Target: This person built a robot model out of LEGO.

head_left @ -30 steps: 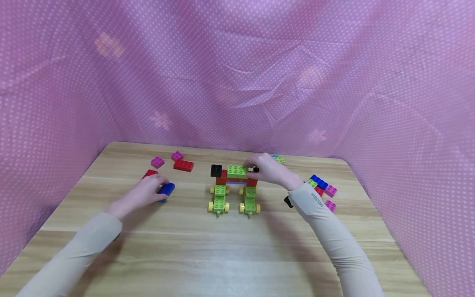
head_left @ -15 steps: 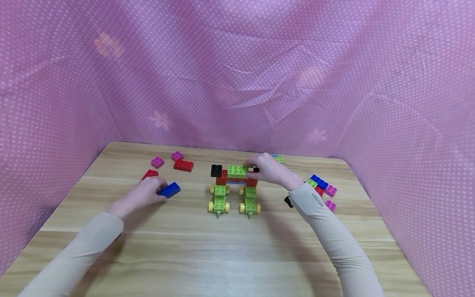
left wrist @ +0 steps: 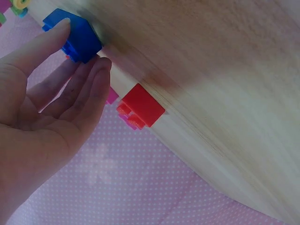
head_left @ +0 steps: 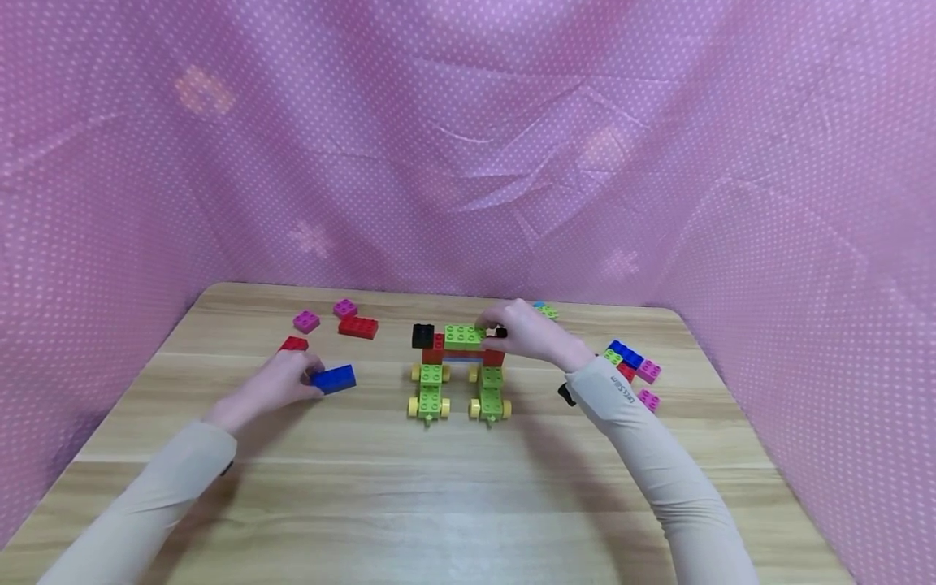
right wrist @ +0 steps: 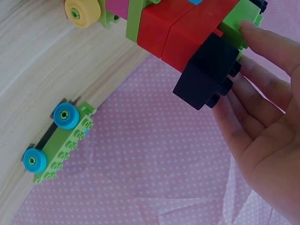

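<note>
Left hand: my left hand [head_left: 274, 383] lies toward the desk's left edge, thumb and fingers [left wrist: 89, 86] pinching the end of the blue rectangular plastic brick [head_left: 334, 379], which I judge to rest on the light wooden desk [head_left: 453, 504] just left of the build.

Right hand: my right hand [head_left: 522, 333] is at the far right end of the brick vehicle [head_left: 457, 366]. The fingers [right wrist: 262, 51] are nearly straight, their tips touching the small black plastic brick [right wrist: 208, 70] and the green one beside it; I see no closed grip.

Build: two green wheeled chassis with yellow wheels [head_left: 429, 396] stand side by side near the desk's middle, bridged by red bricks [right wrist: 180, 33], with a lime green studded plate [head_left: 465, 334] on top and a second black brick [head_left: 422, 335] at the far left end.

Progress: I judge the lower body is done and the top layer is under way; the blue brick is not yet on the build.

Loose pieces: a small red square brick [left wrist: 140, 110] near the left hand; two pink bricks [head_left: 306, 321] and a red rectangular brick [head_left: 358, 327] toward the far left corner; a green chassis with blue wheels [right wrist: 58, 143] by the far edge; blue, red, green and pink bricks [head_left: 630, 361] near the right edge.
</note>
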Available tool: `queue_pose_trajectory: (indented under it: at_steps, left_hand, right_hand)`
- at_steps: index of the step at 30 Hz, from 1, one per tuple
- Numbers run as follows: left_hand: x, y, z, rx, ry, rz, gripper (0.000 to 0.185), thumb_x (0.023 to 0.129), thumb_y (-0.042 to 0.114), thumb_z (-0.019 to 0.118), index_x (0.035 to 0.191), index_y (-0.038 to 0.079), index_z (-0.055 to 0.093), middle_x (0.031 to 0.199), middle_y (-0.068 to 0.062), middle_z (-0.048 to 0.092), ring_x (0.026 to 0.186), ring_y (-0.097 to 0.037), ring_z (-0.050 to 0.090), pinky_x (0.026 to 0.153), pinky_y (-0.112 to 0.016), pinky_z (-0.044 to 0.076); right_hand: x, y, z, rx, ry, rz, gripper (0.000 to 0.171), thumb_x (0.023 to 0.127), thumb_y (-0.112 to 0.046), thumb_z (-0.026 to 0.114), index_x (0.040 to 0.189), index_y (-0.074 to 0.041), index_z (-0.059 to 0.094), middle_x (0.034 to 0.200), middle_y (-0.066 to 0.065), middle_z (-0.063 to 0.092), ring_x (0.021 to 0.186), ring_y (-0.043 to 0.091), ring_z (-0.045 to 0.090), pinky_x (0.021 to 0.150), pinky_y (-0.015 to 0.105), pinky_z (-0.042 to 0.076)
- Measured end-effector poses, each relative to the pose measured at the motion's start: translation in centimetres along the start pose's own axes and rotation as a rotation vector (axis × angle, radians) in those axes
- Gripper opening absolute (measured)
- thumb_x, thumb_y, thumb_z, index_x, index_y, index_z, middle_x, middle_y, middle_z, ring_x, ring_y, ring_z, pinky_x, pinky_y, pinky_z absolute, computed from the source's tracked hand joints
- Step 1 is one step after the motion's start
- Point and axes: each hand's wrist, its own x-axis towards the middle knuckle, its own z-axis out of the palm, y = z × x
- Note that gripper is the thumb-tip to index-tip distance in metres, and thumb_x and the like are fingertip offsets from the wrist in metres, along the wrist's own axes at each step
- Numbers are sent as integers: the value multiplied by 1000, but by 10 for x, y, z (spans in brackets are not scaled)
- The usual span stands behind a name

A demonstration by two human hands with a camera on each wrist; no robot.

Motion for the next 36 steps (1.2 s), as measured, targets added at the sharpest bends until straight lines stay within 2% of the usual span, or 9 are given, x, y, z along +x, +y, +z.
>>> queue_pose_trajectory:
  at_steps: [5, 14, 20, 26, 30, 36]
  left_hand:
    - [1, -2, -3, -39, -16, -26, 28, 81, 10, 79, 103, -5, 70, 91, -16, 73, 80, -20, 66, 75, -39, 60]
    - [2, -6, -5, -87, -43, -48, 32, 88, 10, 74, 114, -8, 67, 102, -21, 72, 89, -24, 68, 82, -44, 60]
    - [1, -7, -5, -105, 14, -22, 32, 89, 10, 72, 114, -9, 66, 102, -21, 71, 88, -24, 67, 79, -42, 59]
    - [1, -5, -13, -119, 76, 1, 32, 88, 8, 72, 113, -10, 66, 100, -22, 71, 87, -26, 67, 79, -43, 59]
    - [1, -1, -25, -138, 110, 14, 34, 88, 7, 72, 116, -12, 64, 104, -26, 70, 90, -31, 68, 82, -47, 59]
    - [5, 9, -51, -169, 196, 36, 33, 87, 4, 73, 114, -12, 65, 108, -30, 69, 96, -39, 69, 85, -51, 59]
  right_hand:
    - [1, 1, 0, 0, 3, -25, 23, 88, -16, 75, 106, -2, 73, 103, 11, 76, 91, 23, 74, 79, 40, 62]
    - [1, 2, -1, 4, -4, -25, 24, 88, -17, 75, 108, -3, 73, 105, 10, 76, 95, 24, 73, 81, 33, 62]
    - [0, 2, -2, 7, -1, -21, 24, 88, -17, 75, 108, -4, 73, 105, 10, 76, 94, 19, 73, 81, 33, 62]
    - [0, 2, -3, 15, -3, -23, 24, 88, -16, 75, 109, -3, 73, 106, 10, 76, 94, 19, 73, 81, 33, 62]
    - [-1, 2, -4, 28, -1, -32, 24, 88, -15, 75, 108, -2, 73, 105, 11, 76, 93, 22, 73, 80, 33, 62]
    - [0, 2, -5, 40, -1, -34, 24, 88, -15, 75, 108, -2, 73, 104, 12, 76, 93, 26, 74, 79, 35, 62]
